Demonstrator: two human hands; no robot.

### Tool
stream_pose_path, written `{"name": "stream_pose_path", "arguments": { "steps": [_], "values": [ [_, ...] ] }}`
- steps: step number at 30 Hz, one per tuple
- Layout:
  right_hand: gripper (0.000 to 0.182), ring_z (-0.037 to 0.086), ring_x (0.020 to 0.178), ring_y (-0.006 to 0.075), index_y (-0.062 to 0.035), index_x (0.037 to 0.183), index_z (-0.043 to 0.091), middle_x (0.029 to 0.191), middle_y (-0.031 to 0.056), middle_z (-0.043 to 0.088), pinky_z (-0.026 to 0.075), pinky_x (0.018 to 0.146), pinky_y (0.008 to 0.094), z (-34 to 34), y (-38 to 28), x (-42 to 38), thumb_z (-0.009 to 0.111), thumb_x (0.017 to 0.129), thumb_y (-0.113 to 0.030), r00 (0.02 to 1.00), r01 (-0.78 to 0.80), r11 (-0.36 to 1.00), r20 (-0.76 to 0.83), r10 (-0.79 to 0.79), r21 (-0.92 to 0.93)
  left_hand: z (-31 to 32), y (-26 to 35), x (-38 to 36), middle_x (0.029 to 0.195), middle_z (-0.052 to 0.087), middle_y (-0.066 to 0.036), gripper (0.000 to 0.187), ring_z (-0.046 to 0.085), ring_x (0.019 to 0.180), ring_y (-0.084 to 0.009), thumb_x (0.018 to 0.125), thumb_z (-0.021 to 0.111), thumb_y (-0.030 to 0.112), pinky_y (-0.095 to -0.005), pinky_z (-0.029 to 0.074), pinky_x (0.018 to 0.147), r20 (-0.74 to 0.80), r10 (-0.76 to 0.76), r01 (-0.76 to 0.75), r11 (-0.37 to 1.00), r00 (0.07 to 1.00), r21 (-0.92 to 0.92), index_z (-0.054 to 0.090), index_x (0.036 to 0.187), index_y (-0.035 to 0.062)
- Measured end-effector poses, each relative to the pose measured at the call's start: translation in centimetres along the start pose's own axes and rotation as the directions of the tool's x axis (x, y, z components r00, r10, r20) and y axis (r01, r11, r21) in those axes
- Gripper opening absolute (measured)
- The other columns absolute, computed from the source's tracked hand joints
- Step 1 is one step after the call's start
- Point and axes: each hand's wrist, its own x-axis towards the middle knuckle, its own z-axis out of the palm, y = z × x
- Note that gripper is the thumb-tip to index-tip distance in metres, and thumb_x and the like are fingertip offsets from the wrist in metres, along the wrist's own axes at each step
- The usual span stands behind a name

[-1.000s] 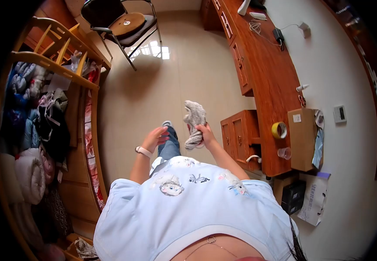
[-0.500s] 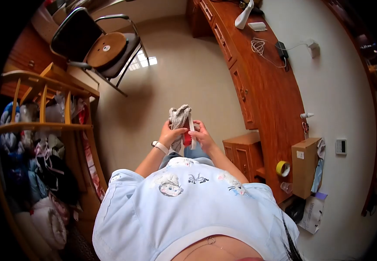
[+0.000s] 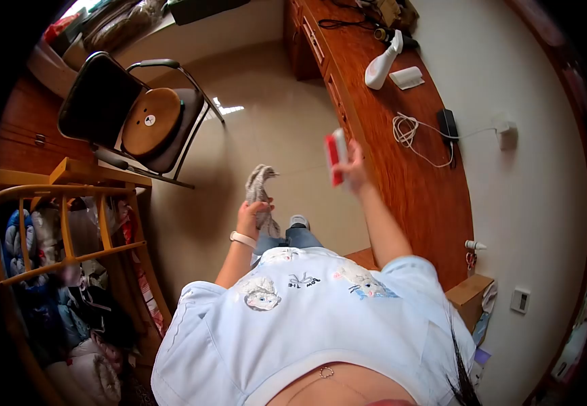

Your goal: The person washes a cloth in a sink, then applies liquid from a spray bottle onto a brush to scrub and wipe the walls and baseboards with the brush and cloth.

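My left hand (image 3: 255, 215) is closed around a bunched grey knitted cloth (image 3: 260, 181), held up in front of my legs. Its upper end curls over above the fingers, and a lower part hangs by my wrist. Out to the right, near the edge of the wooden desk (image 3: 402, 183), my right hand (image 3: 356, 170) grips a flat red and white block-shaped object (image 3: 335, 157). Its red side faces left and the white part lies toward my fingers; its exact kind I cannot make out. The two hands are well apart.
On the desk are a white spray bottle (image 3: 383, 64), a white packet (image 3: 407, 78) and a coiled white cable (image 3: 405, 132) with a black adapter (image 3: 447, 124). A chair with a round brown cushion (image 3: 151, 122) stands at left, above a wooden rack (image 3: 70, 260) of clothes.
My hands have separated. The right has moved up and right toward the desk with the red and white object, while the left keeps the knitted cloth. The view has shifted.
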Motion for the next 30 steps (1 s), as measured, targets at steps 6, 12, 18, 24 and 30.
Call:
{"name": "stream_pose_path", "arguments": {
  "steps": [6, 12, 18, 24, 30],
  "values": [
    [0.073, 0.030, 0.126, 0.0385, -0.0143, 0.121, 0.055, 0.143, 0.0283, -0.005, 0.036, 0.098, 0.0337, -5.6, -10.4, 19.9, 0.067, 0.049, -0.015, 0.944, 0.128, 0.719, -0.137, -0.299, -0.683, -4.4, 4.1, 5.6, 0.084, 0.064, -0.012, 0.026, 0.061, 0.069, -0.0215, 0.072, 0.054, 0.009, -0.0304, 0.050, 0.067, -0.175, -0.052, 0.016, 0.979, 0.983, -0.201, 0.056, 0.096, -0.0022],
    [0.071, 0.036, 0.117, 0.0344, -0.0203, 0.117, 0.059, 0.130, 0.0274, 0.034, 0.030, 0.102, 0.0329, -7.9, -13.0, 31.3, 0.069, 0.046, -0.019, 0.871, 0.190, 0.660, -0.186, -0.455, -0.727, -7.7, 8.9, 11.3, 0.083, 0.062, -0.015, 0.026, 0.060, 0.069, -0.0232, 0.073, 0.051, 0.009, -0.0331, 0.051, 0.064, -0.093, -0.203, 0.145, 0.893, 0.975, -0.425, 0.052, 0.097, -0.0014],
    [0.035, 0.056, 0.075, 0.0188, -0.0003, 0.092, 0.058, 0.085, 0.0061, 0.060, 0.046, 0.069, 0.0278, -6.8, -12.6, 33.4, 0.063, 0.059, -0.008, 0.746, 0.366, 0.829, -0.399, -0.534, -0.423, -7.2, 13.8, 13.4, 0.085, 0.061, -0.012, 0.024, 0.060, 0.071, -0.0225, 0.076, 0.052, 0.011, -0.0334, 0.051, 0.065, -0.013, -0.258, 0.226, 0.870, 0.966, -0.437, 0.053, 0.097, -0.0007],
    [0.032, 0.057, 0.079, 0.0190, -0.0002, 0.095, 0.056, 0.088, 0.0064, 0.060, 0.046, 0.072, 0.0275, -3.6, -14.4, 30.5, 0.060, 0.063, -0.005, 0.815, 0.358, 0.894, -0.377, -0.440, -0.271, -8.1, 12.4, 13.8, 0.087, 0.062, -0.012, 0.025, 0.061, 0.074, -0.0223, 0.078, 0.052, 0.013, -0.0329, 0.050, 0.069, -0.060, -0.229, 0.179, 0.874, 0.972, -0.451, 0.054, 0.099, -0.0015],
    [0.056, 0.055, 0.073, 0.0128, -0.0009, 0.120, 0.050, 0.091, 0.0057, 0.059, 0.046, 0.068, 0.0263, 2.4, -16.1, 24.6, 0.059, 0.065, -0.008, 0.898, 0.430, 0.824, 0.081, -0.432, -0.369, -7.4, 6.7, 11.5, 0.086, 0.061, -0.013, 0.027, 0.060, 0.073, -0.0234, 0.076, 0.052, 0.011, -0.0345, 0.050, 0.068, -0.248, -0.268, 0.115, 0.861, 0.931, -0.495, 0.053, 0.102, 0.0012]
  ]
}}
